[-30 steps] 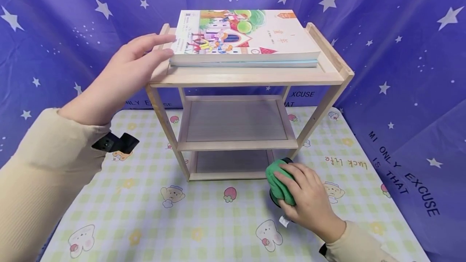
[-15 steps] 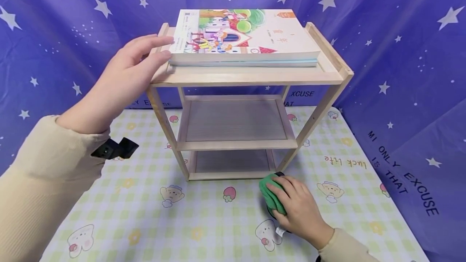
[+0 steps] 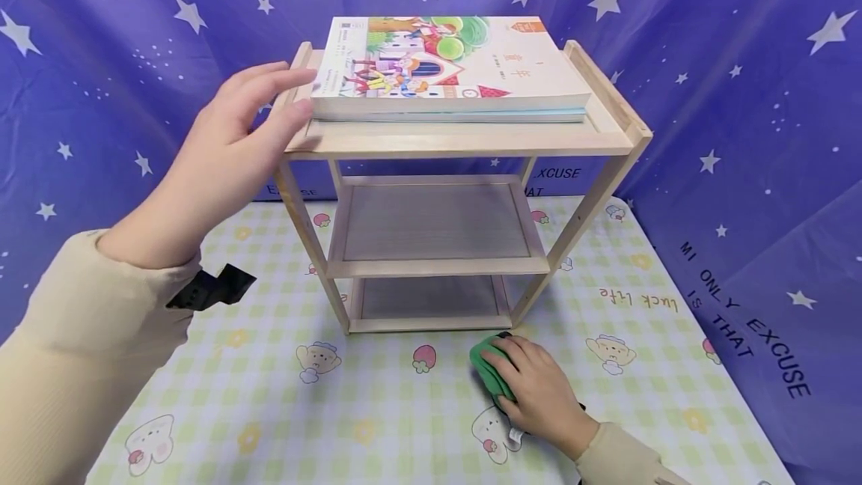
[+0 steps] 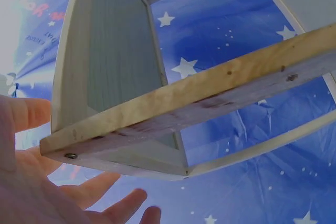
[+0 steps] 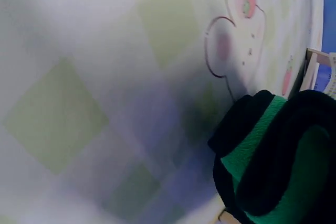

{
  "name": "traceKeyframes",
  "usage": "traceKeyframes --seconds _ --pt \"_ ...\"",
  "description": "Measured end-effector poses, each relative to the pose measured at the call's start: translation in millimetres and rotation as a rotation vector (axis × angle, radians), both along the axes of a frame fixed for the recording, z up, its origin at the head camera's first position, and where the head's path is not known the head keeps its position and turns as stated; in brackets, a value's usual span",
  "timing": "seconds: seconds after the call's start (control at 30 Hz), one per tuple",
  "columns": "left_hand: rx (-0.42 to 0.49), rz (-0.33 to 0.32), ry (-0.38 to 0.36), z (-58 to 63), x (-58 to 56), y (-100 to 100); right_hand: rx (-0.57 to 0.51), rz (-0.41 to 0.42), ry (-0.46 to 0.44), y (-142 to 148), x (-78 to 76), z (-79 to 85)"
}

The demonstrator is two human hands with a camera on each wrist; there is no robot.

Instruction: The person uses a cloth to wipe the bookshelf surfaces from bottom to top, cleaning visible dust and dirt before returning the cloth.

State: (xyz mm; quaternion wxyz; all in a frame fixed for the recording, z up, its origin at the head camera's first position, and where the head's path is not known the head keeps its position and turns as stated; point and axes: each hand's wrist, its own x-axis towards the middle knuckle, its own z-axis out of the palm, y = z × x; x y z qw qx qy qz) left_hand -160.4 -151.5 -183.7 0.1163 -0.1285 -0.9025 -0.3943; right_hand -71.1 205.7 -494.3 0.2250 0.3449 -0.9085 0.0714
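My right hand (image 3: 541,394) grips a folded green cloth (image 3: 490,371) with black edging, low over the tablecloth in front of the shelf. A small white tag hangs by it. In the right wrist view the cloth's green and black folds (image 5: 262,153) show close up. My left hand (image 3: 215,152) is at the top left corner of a three-tier wooden shelf (image 3: 465,142), its fingers extended and apart. Its fingertips come right to the left edge of the books. From below, the left wrist view shows these spread fingers (image 4: 123,208) around the shelf's corner post (image 4: 173,100).
Several stacked books lie on the top tier, the uppermost a picture-covered book (image 3: 465,66). Below are a middle tier (image 3: 438,223) and a bottom tier (image 3: 431,299). A checked tablecloth (image 3: 377,395) covers the table. A purple star-patterned curtain (image 3: 761,163) hangs behind and at the sides.
My right hand has moved the green cloth left and nearer, away from the shelf's front right leg. My left hand has drawn slightly left and down from the books.
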Motion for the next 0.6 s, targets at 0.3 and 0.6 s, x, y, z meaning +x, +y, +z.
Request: traceKeyframes --seconds 0.3,0.6 --pt "-0.050 0.012 0.056 -5.1 15.4 3.9 0.036 -0.030 -0.077 -2.9 -0.7 -8.6" --pt "-0.126 0.057 0.179 -16.2 21.5 5.4 0.042 -0.090 -0.273 -1.0 -5.9 -8.9"
